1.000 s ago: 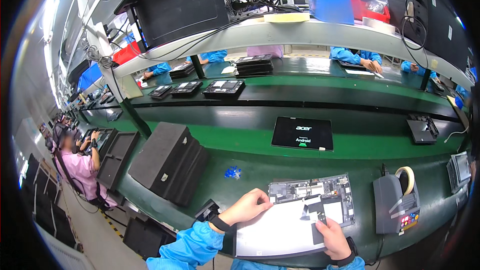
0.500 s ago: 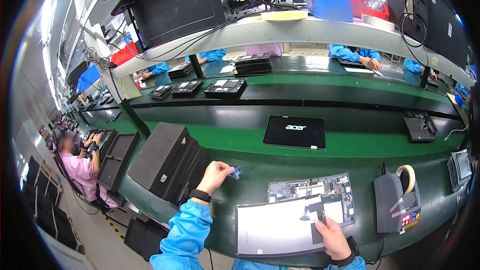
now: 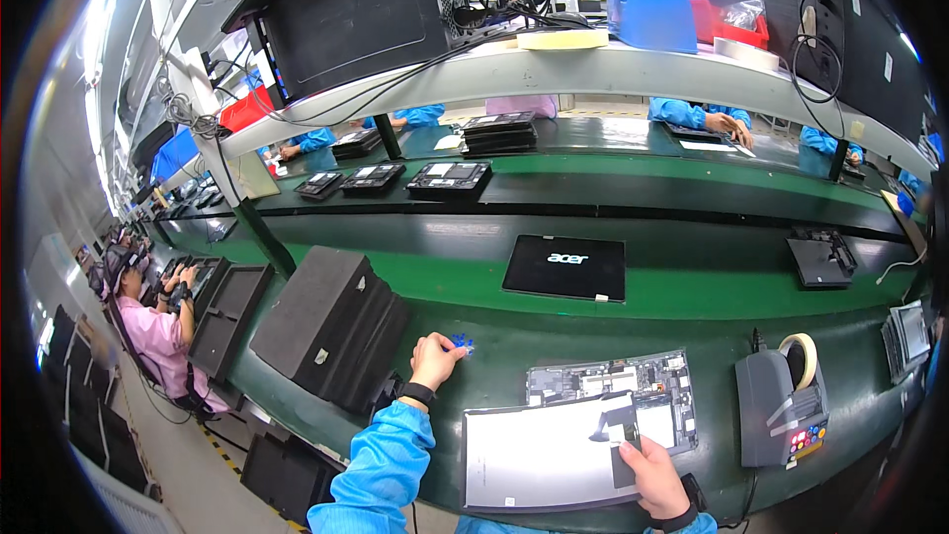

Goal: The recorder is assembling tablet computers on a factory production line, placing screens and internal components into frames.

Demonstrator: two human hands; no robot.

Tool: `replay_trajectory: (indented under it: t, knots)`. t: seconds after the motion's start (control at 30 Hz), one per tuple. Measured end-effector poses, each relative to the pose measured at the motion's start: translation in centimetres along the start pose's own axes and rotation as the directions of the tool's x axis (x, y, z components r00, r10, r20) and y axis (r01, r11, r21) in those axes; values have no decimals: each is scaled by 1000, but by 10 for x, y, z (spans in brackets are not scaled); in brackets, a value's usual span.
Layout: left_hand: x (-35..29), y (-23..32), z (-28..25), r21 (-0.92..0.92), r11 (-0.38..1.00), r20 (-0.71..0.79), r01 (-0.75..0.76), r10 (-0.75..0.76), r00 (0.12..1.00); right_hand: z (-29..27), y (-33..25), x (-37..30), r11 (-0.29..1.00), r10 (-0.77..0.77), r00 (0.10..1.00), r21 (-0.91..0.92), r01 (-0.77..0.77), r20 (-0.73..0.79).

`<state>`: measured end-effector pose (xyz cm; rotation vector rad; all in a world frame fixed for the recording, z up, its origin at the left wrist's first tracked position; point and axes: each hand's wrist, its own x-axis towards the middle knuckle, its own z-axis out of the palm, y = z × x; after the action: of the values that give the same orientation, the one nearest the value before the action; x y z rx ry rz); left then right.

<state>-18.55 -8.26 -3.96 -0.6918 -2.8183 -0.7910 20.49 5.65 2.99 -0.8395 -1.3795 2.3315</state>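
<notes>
My right hand grips the right edge of a thin display panel, its pale grey back facing up and a dark strip under my thumb. This panel partly covers an opened device chassis with circuit boards and flat silver parts, lying on the green bench. Over to the left, my left hand has its fingertips pinched together at several small blue pieces on the bench. Whether one of them is between the fingers is hidden. Both wrists wear black bands.
Black foam trays stand stacked left of my left hand. A grey tape dispenser sits at right, near some stacked flat parts. Beyond lies a black screen on the green strip. A co-worker in pink works at far left.
My left hand has moved slightly right and down onto the blue pieces. The black screen on the green strip has shifted a little left. My right hand keeps its hold on the display panel.
</notes>
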Motion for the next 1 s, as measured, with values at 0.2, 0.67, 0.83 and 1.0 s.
replay_trajectory:
  t: [0.2,0.67,0.83,1.0]
  knots:
    - [-16,5,-40,-693,718,145,56,63,987,-8,-3,1,987,70,996,148,-62,-51]
    - [-18,202,-27,-950,-120,114,287,723,681,56,-12,9,916,263,822,136,-377,506]
    - [-44,248,-41,-914,395,354,86,678,644,0,-36,-26,997,-73,993,-1,74,89]
    - [-45,255,-18,-669,716,567,-202,666,485,-54,-64,-21,892,-270,928,297,342,-256]
